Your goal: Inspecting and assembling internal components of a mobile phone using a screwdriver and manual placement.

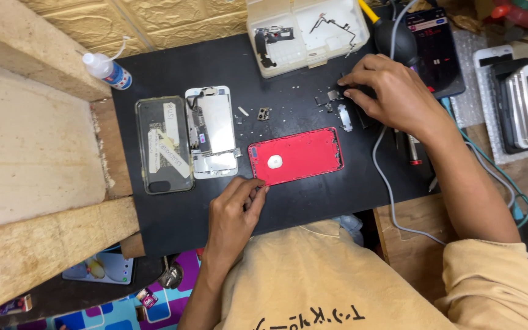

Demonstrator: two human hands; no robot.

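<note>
A red phone back housing (297, 155) lies flat in the middle of a black work mat (172, 214). My left hand (234, 211) rests at its near left corner, fingertips pinched together against the edge. My right hand (391, 91) reaches to the far right of the mat, fingers down among small metal parts and screws (336, 105). Left of the red housing lie an opened phone chassis with exposed board (211, 131) and a clear phone case (164, 144).
A white compartment tray (304, 33) with parts stands at the back. A small dropper bottle (108, 69) sits at the mat's far left. A phone with a lit screen (436, 46), a black air blower (394, 38), cables and stacked phones (524, 101) crowd the right.
</note>
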